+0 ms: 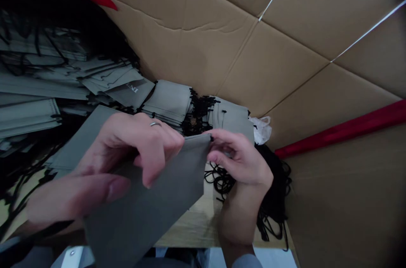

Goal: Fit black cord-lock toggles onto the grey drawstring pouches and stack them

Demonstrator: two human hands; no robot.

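Observation:
A grey paper bag (165,200), flat and tilted, is held up in front of me between both hands. My left hand (136,145), with a ring on one finger, has its fingers curled at the bag's upper edge and its thumb over the near face. My right hand (237,158) pinches the upper right corner, where a small black cord end shows. Part of the bag's left side is hidden behind my left hand. Below and beside my right wrist lies a bundle of black cords (272,192) on the wooden table (190,228).
Stacks of grey bags (169,97) with black cord ends stand behind my hands. More bags are heaped at the left, under a mass of black cords (85,18). A cardboard wall (203,48) rises behind, a red strip (342,128) crosses it, and crumpled clear plastic (262,129) lies nearby.

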